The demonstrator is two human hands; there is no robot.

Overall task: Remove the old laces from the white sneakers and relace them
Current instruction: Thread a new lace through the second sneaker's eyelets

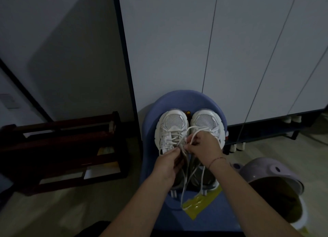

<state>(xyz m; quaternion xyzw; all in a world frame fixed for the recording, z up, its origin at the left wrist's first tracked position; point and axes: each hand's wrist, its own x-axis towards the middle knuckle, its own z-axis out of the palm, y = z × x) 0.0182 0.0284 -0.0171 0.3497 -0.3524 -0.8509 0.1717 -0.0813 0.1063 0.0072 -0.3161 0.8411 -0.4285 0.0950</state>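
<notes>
Two white sneakers stand side by side on a blue plastic stool, toes pointing away from me. The left sneaker has its white lace threaded loosely across the eyelets. My left hand pinches the lace near the tongue of that shoe. My right hand grips another strand of lace and covers most of the right sneaker. Loose lace ends trail down toward me over the stool seat. A thin bracelet circles my right wrist.
A dark wooden rack stands on the floor at the left. A pale purple bin sits at the right, close to my right forearm. A yellow-green wrapper lies on the stool's near edge. White cabinet doors rise behind the stool.
</notes>
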